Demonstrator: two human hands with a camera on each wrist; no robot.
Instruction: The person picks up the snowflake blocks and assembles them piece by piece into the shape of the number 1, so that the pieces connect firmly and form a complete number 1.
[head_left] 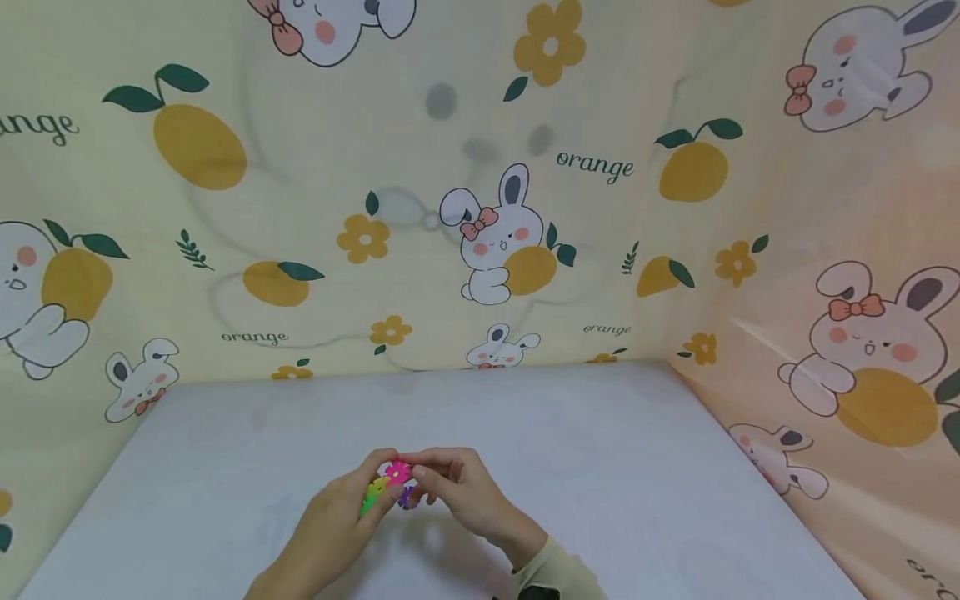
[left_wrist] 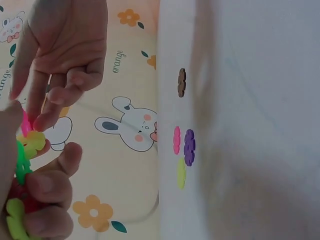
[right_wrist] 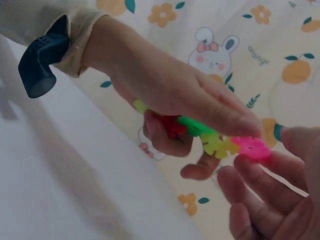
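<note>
My left hand (head_left: 335,517) grips a chain of flower-shaped plastic linking pieces. In the right wrist view the chain runs from a yellow piece (right_wrist: 140,106) through a red one (right_wrist: 172,126), a green one (right_wrist: 196,127) and another yellow one (right_wrist: 219,145) to a pink flower piece (right_wrist: 254,148) at the end. The left thumb lies along that end, and the left fingers curl round the rest, partly hiding it. My right hand (head_left: 472,496) meets it from the other side, its thumb and fingertips pinching the pink flower piece.
On the white table (left_wrist: 260,100) stand out loose flower pieces: brown (left_wrist: 182,82), pink (left_wrist: 177,140), purple (left_wrist: 189,148) and yellow-green (left_wrist: 181,173). A patterned cloth wall (head_left: 420,292) rises behind the table and at its sides. A dark band device (right_wrist: 42,62) sits at the left cuff.
</note>
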